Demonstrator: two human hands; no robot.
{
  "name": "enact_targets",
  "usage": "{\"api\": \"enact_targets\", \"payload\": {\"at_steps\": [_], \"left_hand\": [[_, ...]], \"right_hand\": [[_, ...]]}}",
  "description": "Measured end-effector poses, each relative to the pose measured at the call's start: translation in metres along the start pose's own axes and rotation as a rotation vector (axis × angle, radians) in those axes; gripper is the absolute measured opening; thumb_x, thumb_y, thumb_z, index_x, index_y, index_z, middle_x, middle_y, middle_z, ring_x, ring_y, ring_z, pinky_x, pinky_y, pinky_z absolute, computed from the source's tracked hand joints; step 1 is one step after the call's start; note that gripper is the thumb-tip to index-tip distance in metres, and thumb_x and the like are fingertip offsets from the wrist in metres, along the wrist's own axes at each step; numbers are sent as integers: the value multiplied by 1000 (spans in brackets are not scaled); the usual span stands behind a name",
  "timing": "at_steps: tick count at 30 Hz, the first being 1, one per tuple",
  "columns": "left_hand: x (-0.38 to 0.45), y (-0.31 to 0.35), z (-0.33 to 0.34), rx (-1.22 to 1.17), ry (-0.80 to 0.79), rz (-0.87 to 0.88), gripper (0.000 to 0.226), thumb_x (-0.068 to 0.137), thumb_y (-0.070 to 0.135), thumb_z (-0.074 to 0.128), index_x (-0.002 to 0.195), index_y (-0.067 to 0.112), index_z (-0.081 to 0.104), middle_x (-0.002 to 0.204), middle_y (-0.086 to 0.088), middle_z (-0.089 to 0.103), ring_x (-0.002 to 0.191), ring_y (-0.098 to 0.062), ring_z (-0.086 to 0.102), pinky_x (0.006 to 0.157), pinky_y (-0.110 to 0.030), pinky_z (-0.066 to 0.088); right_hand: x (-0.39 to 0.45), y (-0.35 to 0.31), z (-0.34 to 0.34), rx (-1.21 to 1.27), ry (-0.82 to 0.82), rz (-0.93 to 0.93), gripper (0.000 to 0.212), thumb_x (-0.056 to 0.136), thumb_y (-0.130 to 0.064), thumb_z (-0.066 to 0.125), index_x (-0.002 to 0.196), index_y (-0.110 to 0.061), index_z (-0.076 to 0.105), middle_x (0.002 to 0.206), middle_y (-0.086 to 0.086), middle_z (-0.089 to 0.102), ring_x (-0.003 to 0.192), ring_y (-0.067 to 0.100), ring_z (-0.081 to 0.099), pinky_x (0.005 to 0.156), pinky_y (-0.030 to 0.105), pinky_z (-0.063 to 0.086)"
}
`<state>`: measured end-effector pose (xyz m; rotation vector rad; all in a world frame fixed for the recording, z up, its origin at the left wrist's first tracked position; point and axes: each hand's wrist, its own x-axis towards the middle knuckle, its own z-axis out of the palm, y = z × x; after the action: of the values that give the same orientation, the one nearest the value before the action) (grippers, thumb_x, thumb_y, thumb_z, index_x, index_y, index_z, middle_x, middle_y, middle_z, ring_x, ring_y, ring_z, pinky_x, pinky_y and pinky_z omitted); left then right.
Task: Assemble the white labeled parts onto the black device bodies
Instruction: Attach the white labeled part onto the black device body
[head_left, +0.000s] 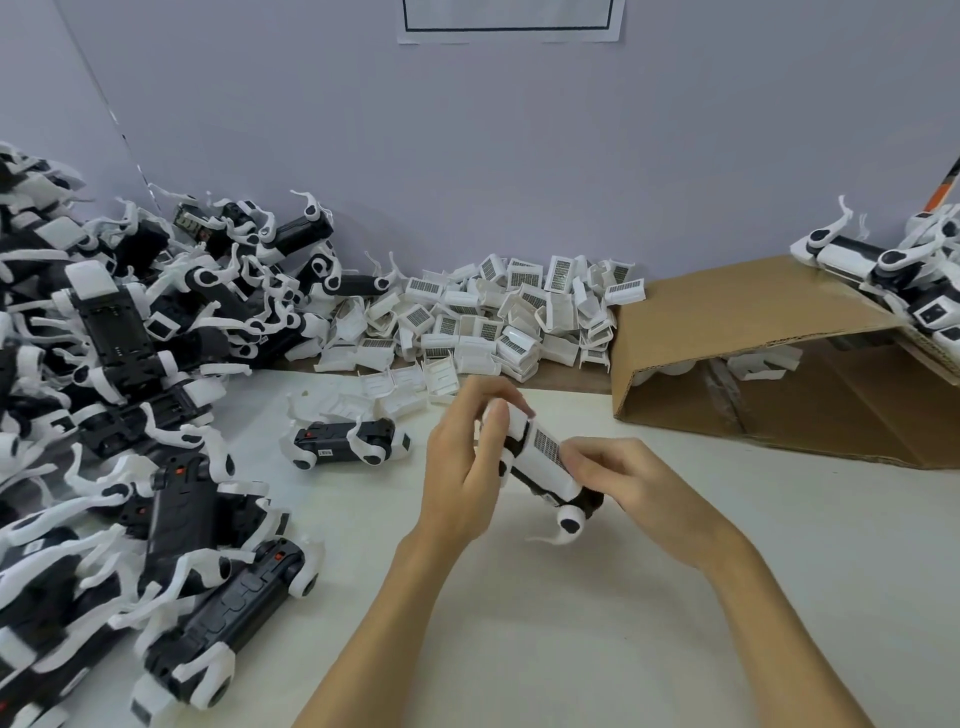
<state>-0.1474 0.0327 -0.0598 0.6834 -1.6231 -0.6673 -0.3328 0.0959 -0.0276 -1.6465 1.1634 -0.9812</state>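
Both hands hold one body (550, 478) above the table (571, 623): left hand (462, 467) grips its far end, right hand (613, 478) pinches the cover (543, 452) down. Uneven pressure may leave it unlatched, crooked.

A black device body (550, 467) is held above the pale table, tilted with its far end up and its near end low, where a round white joint with a black centre and a thin white leg hang down. A white labeled part (545, 451) with a dark printed code patch lies along its upper face. A second black body (345, 439) with white legs lies flat on the table to the left. Many more black bodies (114, 415) are heaped at the far left. A pile of loose white labeled parts (498, 317) lies along the wall, some label up, some showing hollow undersides.
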Motion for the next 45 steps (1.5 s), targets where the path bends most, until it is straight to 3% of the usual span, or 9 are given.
{"api": "enact_targets", "payload": {"at_steps": [3, 10, 19, 22, 25, 28, 37, 42, 45], "left_hand": [[3, -6, -3, 230, -2, 3, 24, 109, 43, 44, 117, 32, 63, 116, 23, 64, 118, -4, 53, 101, -31, 37], [5, -13, -11, 139, -194, -269, 47, 88, 46, 87, 129, 47, 65, 128, 27, 65, 132, -2, 49, 117, -37, 39], [7, -13, -11, -11, -268, -322, 40, 91, 41, 83, 127, 39, 66, 126, 15, 72, 127, -13, 60, 108, -32, 43], [7, -11, -5, -122, -153, -400, 35, 87, 48, 81, 117, 33, 73, 111, 10, 77, 109, -5, 67, 90, -15, 46], [10, -11, -4, -239, -37, -560, 33, 82, 56, 82, 105, 32, 79, 94, -2, 75, 86, -5, 67, 83, -23, 47], [11, -14, -7, -224, -3, -601, 31, 80, 66, 81, 95, 39, 78, 76, 15, 71, 72, 3, 66, 78, -24, 44], [8, -10, -9, -132, -158, -464, 41, 82, 69, 74, 119, 52, 68, 115, 22, 73, 116, 2, 64, 98, -27, 52], [12, -9, -9, -226, -62, -552, 41, 70, 66, 86, 96, 36, 78, 89, 14, 76, 88, 0, 70, 77, -16, 49], [11, -11, -8, -253, -12, -578, 48, 67, 65, 88, 93, 26, 79, 85, 6, 74, 80, -4, 67, 70, -14, 50]], "right_hand": [[6, 9, 3, -77, 232, -30, 8, 101, -25, 69, 105, -30, 74, 93, -11, 74, 82, 12, 71, 77, 24, 51], [12, 20, 5, -678, 564, -296, 32, 87, -26, 85, 115, -17, 72, 108, -12, 70, 105, 19, 62, 104, 49, 43], [9, 19, -2, -552, 498, -94, 29, 87, -39, 82, 115, -34, 74, 110, -20, 70, 121, 25, 52, 103, 42, 43], [12, 17, 5, -527, 540, -213, 33, 92, -36, 78, 122, -26, 73, 114, -17, 71, 114, 9, 58, 104, 45, 45], [17, 17, 16, -574, 531, -291, 58, 85, -34, 86, 136, -19, 63, 132, -10, 64, 124, 11, 59, 109, 41, 43], [19, 23, 25, -719, 542, -314, 62, 83, -26, 89, 137, -20, 61, 132, -8, 64, 125, 18, 59, 109, 39, 43], [16, 34, 18, -560, 458, -263, 49, 103, -19, 65, 149, -27, 50, 142, -14, 54, 120, -9, 51, 95, 1, 37], [20, 37, 23, -597, 466, -296, 50, 100, -18, 69, 147, -21, 54, 152, -9, 47, 140, 3, 44, 111, 11, 36], [24, 35, 31, -706, 545, -306, 50, 89, -16, 83, 135, -20, 63, 133, -8, 58, 123, 18, 58, 99, 34, 52]]}}
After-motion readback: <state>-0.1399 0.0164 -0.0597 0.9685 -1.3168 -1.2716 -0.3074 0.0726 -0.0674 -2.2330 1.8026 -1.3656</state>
